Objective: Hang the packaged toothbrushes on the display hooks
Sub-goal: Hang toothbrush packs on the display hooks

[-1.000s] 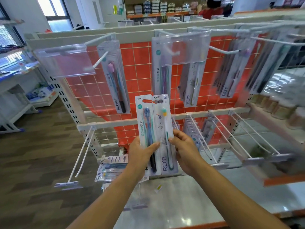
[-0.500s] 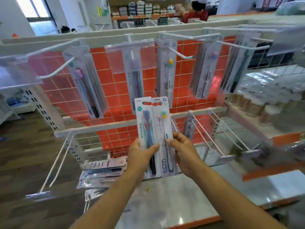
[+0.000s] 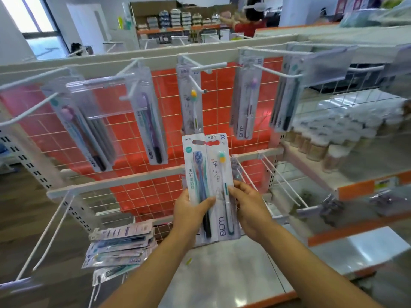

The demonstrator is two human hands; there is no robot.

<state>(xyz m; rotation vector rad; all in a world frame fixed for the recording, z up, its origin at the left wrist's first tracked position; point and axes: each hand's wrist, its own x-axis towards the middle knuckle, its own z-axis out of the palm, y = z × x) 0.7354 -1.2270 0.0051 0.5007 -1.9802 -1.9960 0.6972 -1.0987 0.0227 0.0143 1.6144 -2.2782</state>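
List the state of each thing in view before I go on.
left grip, holds the blue-brush pack upright.
right grip, pinches the yellow-brush pack beside it.
blue-brush pack, in hand, not hung.
yellow-brush pack, in hand, not hung.
top-row packs, hanging on hooks.
pile of packs, lying on the shelf, unhung.
lower-left hook, bare.

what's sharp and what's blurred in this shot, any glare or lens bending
Head view, centre: the blue-brush pack and yellow-brush pack, gripped by the left hand and right hand, are sharp, print legible; head view, right side: the jars smear with motion blur; head view, top: the rail looks bowed by wide-angle distortion, and the window is blown out white.
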